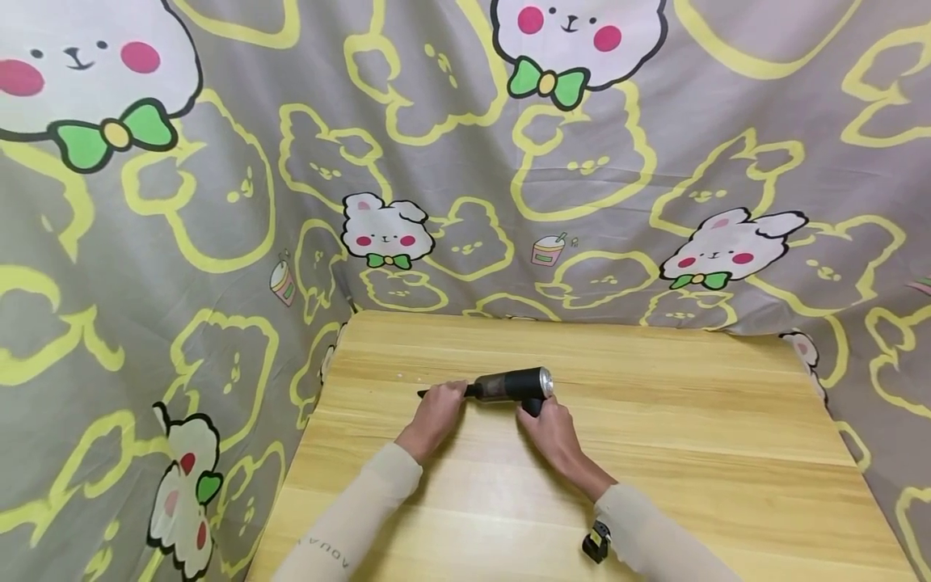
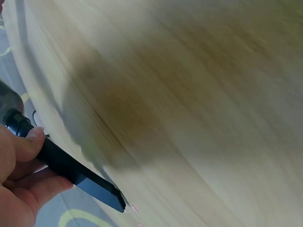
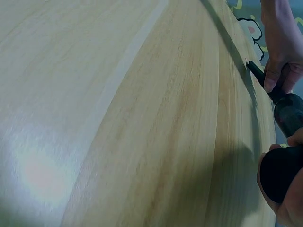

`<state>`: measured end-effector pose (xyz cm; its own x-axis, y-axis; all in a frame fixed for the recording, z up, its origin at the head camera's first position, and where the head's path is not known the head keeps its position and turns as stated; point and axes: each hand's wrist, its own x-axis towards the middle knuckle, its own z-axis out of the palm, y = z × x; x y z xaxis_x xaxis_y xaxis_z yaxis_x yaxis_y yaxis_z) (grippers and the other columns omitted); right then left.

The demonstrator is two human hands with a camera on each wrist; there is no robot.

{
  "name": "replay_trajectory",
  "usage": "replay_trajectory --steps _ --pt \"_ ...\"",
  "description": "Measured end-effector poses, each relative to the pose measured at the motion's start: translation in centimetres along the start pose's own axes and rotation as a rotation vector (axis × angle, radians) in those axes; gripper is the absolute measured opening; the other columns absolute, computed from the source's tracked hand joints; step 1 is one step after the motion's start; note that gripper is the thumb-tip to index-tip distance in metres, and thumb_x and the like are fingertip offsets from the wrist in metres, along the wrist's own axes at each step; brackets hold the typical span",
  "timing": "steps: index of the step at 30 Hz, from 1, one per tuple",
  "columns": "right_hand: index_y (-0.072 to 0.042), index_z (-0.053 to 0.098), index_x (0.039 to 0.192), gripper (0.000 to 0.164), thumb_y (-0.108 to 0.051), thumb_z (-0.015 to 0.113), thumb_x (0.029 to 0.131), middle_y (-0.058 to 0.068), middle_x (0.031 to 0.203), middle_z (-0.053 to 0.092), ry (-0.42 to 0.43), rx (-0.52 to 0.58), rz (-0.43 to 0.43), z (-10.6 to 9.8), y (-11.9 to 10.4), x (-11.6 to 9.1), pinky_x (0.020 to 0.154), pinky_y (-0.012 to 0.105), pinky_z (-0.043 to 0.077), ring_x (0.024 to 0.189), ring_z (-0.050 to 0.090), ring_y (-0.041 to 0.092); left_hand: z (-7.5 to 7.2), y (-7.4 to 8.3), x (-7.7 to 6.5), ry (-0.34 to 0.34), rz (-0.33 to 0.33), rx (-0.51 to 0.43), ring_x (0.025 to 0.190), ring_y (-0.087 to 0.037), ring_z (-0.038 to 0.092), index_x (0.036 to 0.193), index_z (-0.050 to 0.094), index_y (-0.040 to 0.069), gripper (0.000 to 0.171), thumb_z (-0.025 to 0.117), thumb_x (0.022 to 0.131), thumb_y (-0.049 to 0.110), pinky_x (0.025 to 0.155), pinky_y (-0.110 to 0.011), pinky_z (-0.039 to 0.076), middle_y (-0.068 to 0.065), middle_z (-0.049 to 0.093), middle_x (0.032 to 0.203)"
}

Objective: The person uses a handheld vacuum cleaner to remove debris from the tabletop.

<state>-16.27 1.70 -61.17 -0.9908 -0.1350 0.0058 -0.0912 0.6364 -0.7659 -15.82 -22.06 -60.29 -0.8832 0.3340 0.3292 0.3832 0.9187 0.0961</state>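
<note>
A black handheld vacuum cleaner (image 1: pixel 522 383) with a smoky clear section and a silver end is held just over the wooden table. My right hand (image 1: pixel 556 432) grips its handle, whose rounded black base (image 3: pixel 279 172) fills the right edge of the right wrist view. Farther forward, my left hand (image 1: pixel 439 411) holds the slim black nozzle (image 2: pixel 78 176) between thumb and fingers. The nozzle tip points left, close to the tabletop. Small pink scraps (image 2: pixel 135 208) lie by the tip in the left wrist view; in the head view they look like pale specks (image 1: pixel 399 375).
The wooden table (image 1: pixel 691 453) spreads around both hands. Patterned grey curtain (image 1: pixel 465 178) hangs along its back and sides. A small black and yellow device (image 1: pixel 596 543) sits by the right sleeve cuff.
</note>
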Motion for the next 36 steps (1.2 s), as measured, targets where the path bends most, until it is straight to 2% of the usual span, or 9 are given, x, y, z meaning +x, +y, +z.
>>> replay_trajectory --steps 8,18,28,32,36 --pt "0.004 0.056 0.092 0.033 -0.025 0.073 0.093 0.008 0.067 0.054 -0.009 0.009 -0.006 0.8 -0.4 0.1 0.049 0.026 0.038 0.055 0.047 0.017 -0.2 -0.4 -0.7 0.027 -0.032 0.008 0.075 -0.027 0.078 0.095 0.075 0.0 0.013 0.063 0.098 -0.004 0.062 -0.029 0.064 -0.015 0.079 0.089" --pt "0.004 0.056 0.093 0.031 -0.022 0.073 0.093 0.007 0.067 0.053 -0.048 0.044 -0.028 1.9 -1.2 -0.4 0.047 0.025 0.038 0.054 0.046 0.015 -0.7 -1.0 -2.5 0.04 -0.072 0.025 0.073 -0.027 0.078 0.099 0.076 -0.001 0.009 0.068 0.095 -0.004 0.062 -0.03 0.064 -0.015 0.079 0.09" --pt "0.008 0.059 0.098 0.036 -0.024 0.074 0.093 0.013 0.073 0.062 -0.064 0.035 -0.033 2.5 -1.8 -0.8 0.049 0.025 0.043 0.058 0.053 0.016 -1.0 -1.4 -3.8 0.084 -0.063 0.041 0.07 -0.027 0.077 0.096 0.075 -0.002 0.008 0.071 0.091 -0.007 0.059 -0.03 0.063 -0.015 0.079 0.089" --pt "0.008 0.059 0.098 0.036 -0.024 0.074 0.093 0.014 0.073 0.063 -0.069 0.033 -0.029 2.5 -1.8 -1.0 0.049 0.025 0.044 0.058 0.054 0.017 -1.1 -1.3 -4.1 0.085 -0.072 0.042 0.072 -0.027 0.078 0.098 0.075 -0.003 0.009 0.07 0.092 -0.007 0.061 -0.031 0.064 -0.016 0.08 0.091" --pt "0.009 0.059 0.099 0.037 -0.025 0.074 0.093 0.015 0.074 0.063 -0.079 0.027 -0.013 2.3 -1.7 -1.3 0.049 0.025 0.044 0.058 0.054 0.017 -1.2 -1.0 -4.1 0.079 -0.068 0.018 0.071 -0.027 0.078 0.093 0.074 -0.001 0.007 0.069 0.093 -0.006 0.061 -0.031 0.064 -0.015 0.079 0.088"
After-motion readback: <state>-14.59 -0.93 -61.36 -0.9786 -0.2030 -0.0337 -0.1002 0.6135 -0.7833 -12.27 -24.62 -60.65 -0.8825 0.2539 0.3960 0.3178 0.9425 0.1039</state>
